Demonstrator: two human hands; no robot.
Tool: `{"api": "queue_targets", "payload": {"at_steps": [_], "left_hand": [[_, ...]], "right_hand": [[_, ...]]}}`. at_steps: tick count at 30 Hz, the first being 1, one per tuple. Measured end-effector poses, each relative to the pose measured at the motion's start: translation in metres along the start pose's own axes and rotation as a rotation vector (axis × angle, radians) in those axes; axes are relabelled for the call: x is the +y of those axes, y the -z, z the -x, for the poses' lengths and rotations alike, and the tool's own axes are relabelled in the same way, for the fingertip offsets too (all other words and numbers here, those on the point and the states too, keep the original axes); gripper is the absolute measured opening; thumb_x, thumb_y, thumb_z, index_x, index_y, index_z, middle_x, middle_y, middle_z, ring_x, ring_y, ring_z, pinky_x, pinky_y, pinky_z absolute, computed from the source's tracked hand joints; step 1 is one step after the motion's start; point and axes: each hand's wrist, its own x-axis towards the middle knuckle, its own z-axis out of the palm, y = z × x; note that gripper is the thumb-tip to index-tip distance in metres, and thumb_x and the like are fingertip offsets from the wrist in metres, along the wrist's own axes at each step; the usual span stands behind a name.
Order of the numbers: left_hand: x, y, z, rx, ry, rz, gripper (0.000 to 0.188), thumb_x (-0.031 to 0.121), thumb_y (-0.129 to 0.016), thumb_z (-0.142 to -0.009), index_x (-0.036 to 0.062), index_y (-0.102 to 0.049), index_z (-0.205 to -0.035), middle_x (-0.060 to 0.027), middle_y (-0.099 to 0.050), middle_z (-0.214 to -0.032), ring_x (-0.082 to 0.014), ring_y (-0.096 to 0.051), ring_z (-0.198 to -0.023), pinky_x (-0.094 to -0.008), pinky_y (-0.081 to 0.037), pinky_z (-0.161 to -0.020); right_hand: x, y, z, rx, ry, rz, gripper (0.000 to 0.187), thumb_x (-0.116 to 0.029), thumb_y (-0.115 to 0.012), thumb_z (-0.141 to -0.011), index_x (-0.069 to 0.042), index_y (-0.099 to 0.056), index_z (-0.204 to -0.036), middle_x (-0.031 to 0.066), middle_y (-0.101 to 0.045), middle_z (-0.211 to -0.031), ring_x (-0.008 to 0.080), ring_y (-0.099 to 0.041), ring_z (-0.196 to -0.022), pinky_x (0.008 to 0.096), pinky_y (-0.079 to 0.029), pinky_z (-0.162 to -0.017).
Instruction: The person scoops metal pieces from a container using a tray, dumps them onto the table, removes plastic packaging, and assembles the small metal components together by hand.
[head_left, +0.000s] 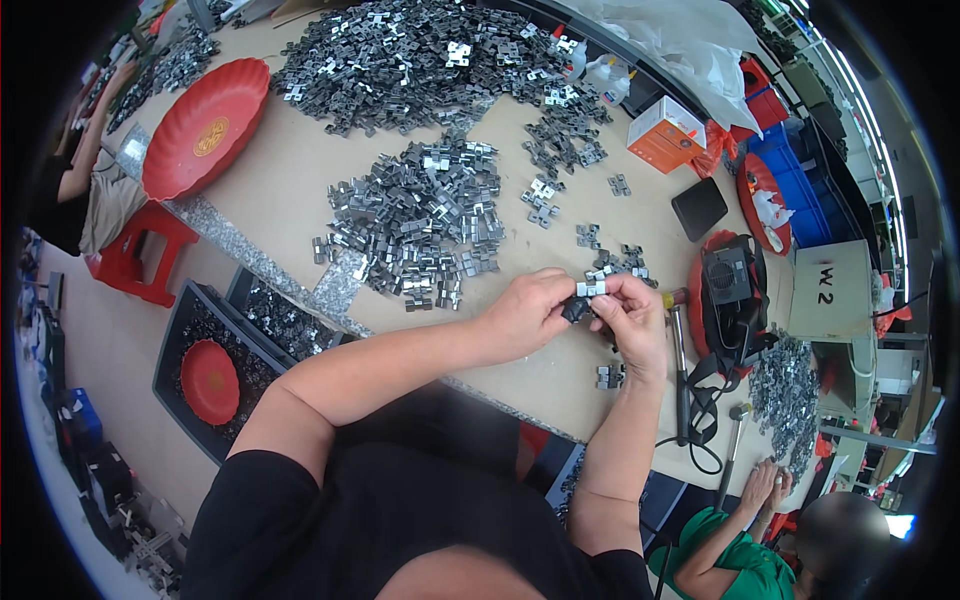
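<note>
Just right of the middle, my left hand (530,315) and my right hand (637,322) meet above the table, fingers closed. Between their fingertips is a small shiny silver metal hinge-like piece (591,288), pinched from both sides. Something small and black (575,308) shows under my left fingers; its kind is unclear. Beyond the hands lie several similar pieces (622,262), and one more piece (609,377) rests beside my right wrist. To the left, a heap of finished-looking metal pieces (420,220) spreads over the tabletop (285,205).
A larger heap (410,65) covers the far side. At right are a hammer (681,380), black speaker-like device (725,280), dark flat pad (699,209) and orange box (665,135). A red tray (205,130) overhangs the left edge. A co-worker in green (740,560) works at lower right.
</note>
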Motion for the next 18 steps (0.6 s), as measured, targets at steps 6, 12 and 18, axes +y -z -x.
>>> {"api": "queue_targets", "payload": {"at_steps": [6, 12, 18], "left_hand": [[-0.003, 0.001, 0.001, 0.008, 0.150, 0.104, 0.008, -0.002, -0.050, -0.065, -0.0022, -0.050, -0.073, -0.0133, -0.047, -0.066, -0.0262, -0.047, -0.057, -0.0340, -0.037, -0.052], [0.002, 0.016, 0.008, -0.047, 0.087, -0.240, 0.025, -0.006, -0.048, -0.064, -0.0018, -0.055, -0.087, -0.0164, -0.054, -0.080, -0.0282, -0.054, -0.074, -0.0345, -0.042, -0.065], [0.015, 0.096, 0.021, 0.337, -0.025, -0.685, 0.029, -0.007, -0.049, -0.059, 0.0011, -0.056, -0.086, -0.0121, -0.055, -0.083, -0.0299, -0.052, -0.078, -0.0372, -0.043, -0.068]], "right_hand": [[0.002, -0.003, -0.004, -0.016, -0.028, 0.022, 0.006, -0.004, -0.056, -0.076, 0.001, -0.054, -0.080, 0.0017, -0.055, -0.069, 0.0053, -0.049, -0.055, 0.0176, -0.041, -0.050], [-0.004, 0.000, 0.000, 0.108, -0.214, 0.389, 0.015, -0.011, -0.060, -0.074, 0.003, -0.059, -0.079, -0.0005, -0.053, -0.056, 0.0045, -0.047, -0.048, 0.0191, -0.036, -0.046], [-0.033, -0.004, 0.002, 0.231, -0.097, 1.306, 0.025, -0.026, -0.066, -0.065, -0.002, -0.062, -0.068, 0.0147, -0.058, -0.061, 0.0306, -0.056, -0.056, 0.0363, -0.042, -0.050]]}}
